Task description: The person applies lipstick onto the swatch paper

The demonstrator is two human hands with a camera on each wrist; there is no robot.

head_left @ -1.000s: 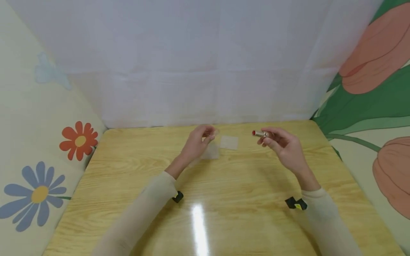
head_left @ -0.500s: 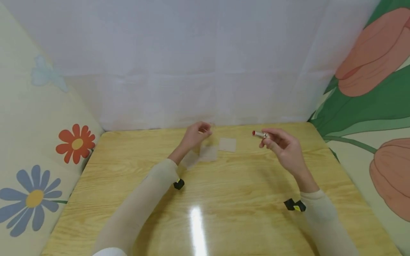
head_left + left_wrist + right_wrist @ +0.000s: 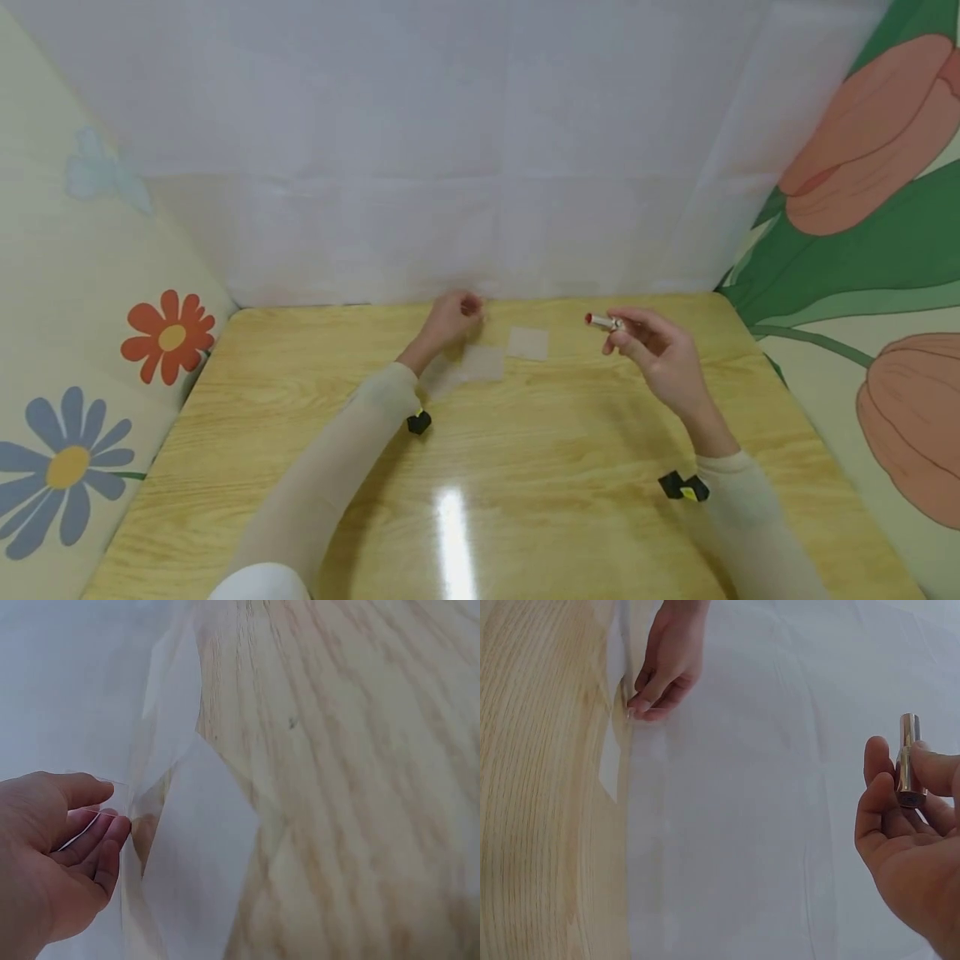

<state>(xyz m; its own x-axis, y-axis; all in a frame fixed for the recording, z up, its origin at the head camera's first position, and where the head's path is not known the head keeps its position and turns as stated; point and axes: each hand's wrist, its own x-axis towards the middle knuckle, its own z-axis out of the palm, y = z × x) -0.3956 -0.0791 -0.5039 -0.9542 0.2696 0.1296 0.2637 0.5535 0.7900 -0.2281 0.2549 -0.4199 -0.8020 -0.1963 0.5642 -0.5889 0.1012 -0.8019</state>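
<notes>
My left hand (image 3: 447,321) is at the back of the table and pinches a thin clear sheet (image 3: 118,796) by its edge. The sheet is see-through, so its full outline is hard to make out. Several pale translucent squares lie on the wood beside that hand, one square (image 3: 528,343) to the right and another square (image 3: 482,364) nearer. My right hand (image 3: 663,354) holds a lipstick (image 3: 602,322) above the table between thumb and fingers. Its red tip points left in the head view; the shiny metallic tube (image 3: 909,761) shows in the right wrist view.
The wood-grain table (image 3: 555,467) meets a hanging white cloth (image 3: 465,167) right behind the left hand. Side panels with printed flowers stand at left and right. Each sleeve has a small black wrist piece (image 3: 684,486) beside it.
My left hand has moved left with the clear sheet, and more of the squares beneath shows. The right hand keeps its hold on the lipstick, almost still. The head view has shifted slightly.
</notes>
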